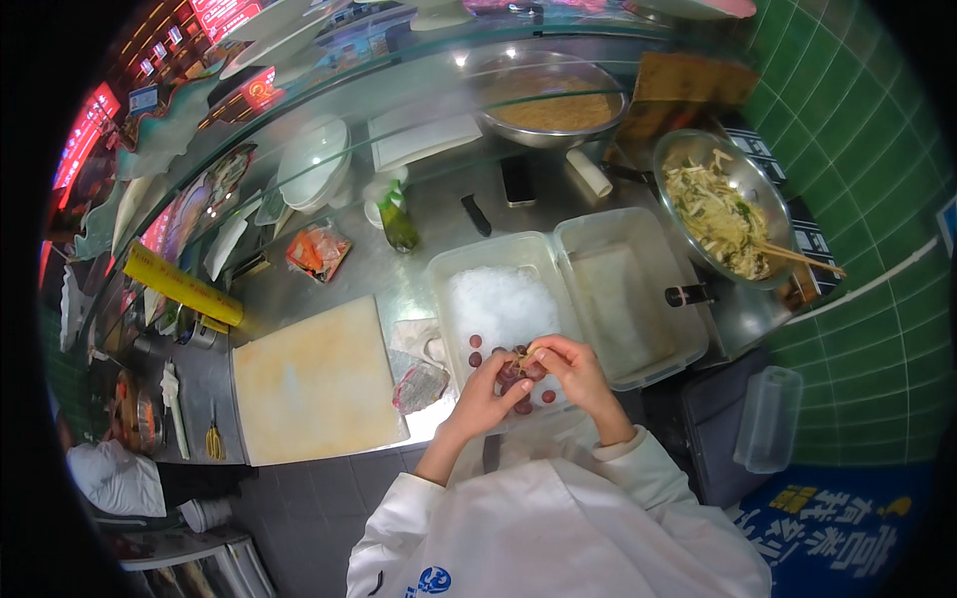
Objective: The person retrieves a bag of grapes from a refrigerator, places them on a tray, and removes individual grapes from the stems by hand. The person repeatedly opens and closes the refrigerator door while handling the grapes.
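Observation:
My left hand (pixel 486 392) is closed around a bunch of red grapes (pixel 516 371) above the near end of a translucent plastic tub. My right hand (pixel 572 370) pinches the stem side of the bunch between thumb and fingers. Inside the tub (pixel 441 276) lies a white heap, apparently crushed ice (pixel 502 303), with several loose grapes (pixel 475 359) near it. A second translucent tub (pixel 635 299) adjoins it on the right. Left of my hands are a cut dragon fruit piece (pixel 420 389) and a crumpled pale cloth (pixel 419 338).
A pale cutting board (pixel 314 389) lies at left, with yellow-handled scissors (pixel 214 441) beyond it. A steel bowl of mixed food (pixel 718 209) with chopsticks stands at right. Behind are a green bottle (pixel 398 224), a phone (pixel 517 181) and a glass shelf. Another person's white sleeve (pixel 116 478) shows far left.

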`<state>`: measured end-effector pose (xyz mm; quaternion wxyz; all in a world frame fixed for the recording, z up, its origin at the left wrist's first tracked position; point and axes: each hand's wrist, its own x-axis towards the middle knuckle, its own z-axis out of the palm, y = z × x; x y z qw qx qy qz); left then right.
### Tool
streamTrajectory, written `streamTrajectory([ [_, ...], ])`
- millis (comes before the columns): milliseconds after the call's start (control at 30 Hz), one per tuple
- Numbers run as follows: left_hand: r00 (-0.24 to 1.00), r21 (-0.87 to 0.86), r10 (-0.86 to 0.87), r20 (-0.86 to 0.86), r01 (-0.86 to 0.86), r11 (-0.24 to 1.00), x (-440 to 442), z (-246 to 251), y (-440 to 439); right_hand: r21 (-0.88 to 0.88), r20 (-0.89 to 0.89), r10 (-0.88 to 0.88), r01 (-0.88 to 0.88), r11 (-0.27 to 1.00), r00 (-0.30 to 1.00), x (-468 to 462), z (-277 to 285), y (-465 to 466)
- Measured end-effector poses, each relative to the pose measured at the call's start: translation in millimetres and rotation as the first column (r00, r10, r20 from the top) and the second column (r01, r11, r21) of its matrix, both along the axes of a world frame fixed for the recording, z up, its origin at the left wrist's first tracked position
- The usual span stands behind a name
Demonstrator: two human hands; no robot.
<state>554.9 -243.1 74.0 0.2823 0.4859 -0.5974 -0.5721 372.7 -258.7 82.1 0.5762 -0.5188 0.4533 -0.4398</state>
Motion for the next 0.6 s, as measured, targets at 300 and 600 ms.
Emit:
streamTrajectory([
  [300,0.972,-0.575,0.101,0.213,0.041,0.817,12,-5,-4,-0.037,0.032,-0.023,0.025,0.999,0.999,1,-5,5],
  [600,0.92,-0.641,0.25,0.301,0.001,0.767,25,11,4,-0.099,0.003,-0.179,0.178,0.979,0.984,12,-17,7],
])
